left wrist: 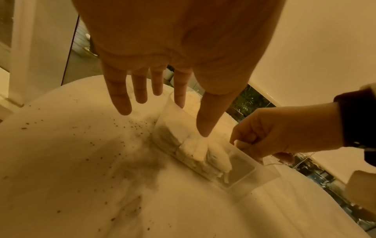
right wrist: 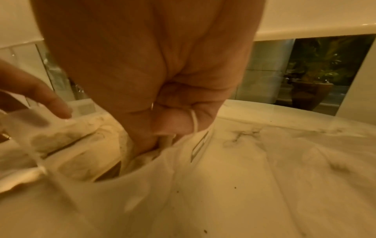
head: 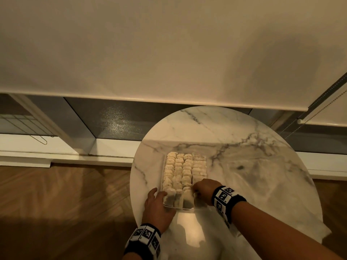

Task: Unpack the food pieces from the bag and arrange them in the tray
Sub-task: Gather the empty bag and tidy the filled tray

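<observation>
A clear plastic tray sits on the round marble table, filled with rows of pale food pieces. My left hand lies at the tray's near left corner with straight fingers. In the left wrist view its thumb presses on a piece and a finger touches the tray wall. My right hand is curled at the near right of the tray, pinching a pale piece down among the others. A thin white band crosses one finger. The near right end of the tray holds no pieces.
Dark crumbs are scattered on the marble left of the tray. A pale translucent plastic bag seems to lie flat under my right forearm. A lowered blind and window sill stand behind the table; wooden floor lies to the left.
</observation>
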The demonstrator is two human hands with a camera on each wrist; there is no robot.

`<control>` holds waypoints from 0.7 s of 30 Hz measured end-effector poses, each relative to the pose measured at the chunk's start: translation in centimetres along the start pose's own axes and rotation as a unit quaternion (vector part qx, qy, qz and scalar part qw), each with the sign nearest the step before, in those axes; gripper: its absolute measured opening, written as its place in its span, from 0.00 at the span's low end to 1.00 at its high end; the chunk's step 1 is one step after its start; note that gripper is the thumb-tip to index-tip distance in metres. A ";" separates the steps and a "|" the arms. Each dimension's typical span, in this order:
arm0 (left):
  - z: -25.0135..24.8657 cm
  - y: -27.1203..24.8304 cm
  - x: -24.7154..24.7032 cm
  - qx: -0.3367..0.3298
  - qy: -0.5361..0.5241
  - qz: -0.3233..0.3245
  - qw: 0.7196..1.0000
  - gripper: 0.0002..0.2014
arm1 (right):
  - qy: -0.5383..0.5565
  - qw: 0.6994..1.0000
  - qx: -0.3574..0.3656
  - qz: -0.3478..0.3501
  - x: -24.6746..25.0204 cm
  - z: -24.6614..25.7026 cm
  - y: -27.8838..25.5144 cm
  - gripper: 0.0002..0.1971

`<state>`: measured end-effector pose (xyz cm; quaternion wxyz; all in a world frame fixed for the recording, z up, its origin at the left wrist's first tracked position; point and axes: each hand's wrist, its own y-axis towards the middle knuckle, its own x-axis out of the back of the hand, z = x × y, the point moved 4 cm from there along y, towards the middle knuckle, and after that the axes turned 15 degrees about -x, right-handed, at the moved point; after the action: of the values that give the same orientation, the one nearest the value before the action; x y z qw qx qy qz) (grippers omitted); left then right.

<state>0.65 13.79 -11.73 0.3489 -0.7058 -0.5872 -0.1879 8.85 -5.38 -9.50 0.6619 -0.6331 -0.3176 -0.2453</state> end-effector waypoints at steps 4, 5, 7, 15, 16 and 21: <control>-0.8 0.0 0.3 -0.007 0.027 -0.002 1.000 0.30 | -0.037 0.998 0.011 -0.047 0.1 -0.2 0.3 0.19; -1.1 0.1 0.5 -0.014 0.044 -0.001 0.999 0.30 | -0.039 0.997 0.013 -0.064 0.2 -0.3 0.2 0.19; -1.7 0.2 1.0 -0.043 0.095 -0.003 0.995 0.28 | -0.028 0.994 0.009 -0.107 0.3 -0.8 -0.1 0.20; -5.0 2.1 -1.7 -0.214 0.303 0.173 0.912 0.22 | 0.072 0.971 -0.056 -0.223 -0.1 -3.1 -2.0 0.20; -5.8 2.4 -2.2 -0.226 0.308 0.189 0.905 0.21 | 0.084 0.969 -0.065 -0.222 -0.3 -3.4 -2.2 0.19; -9.0 2.4 -5.3 -0.275 0.328 0.231 0.874 0.24 | 0.188 0.949 -0.129 -0.216 -1.5 -5.3 -3.0 0.19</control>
<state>3.03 3.54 -9.77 0.3463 -0.7868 -0.1842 -0.4766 6.20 -10.98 -8.54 0.5533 -0.5720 -0.2822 -0.5358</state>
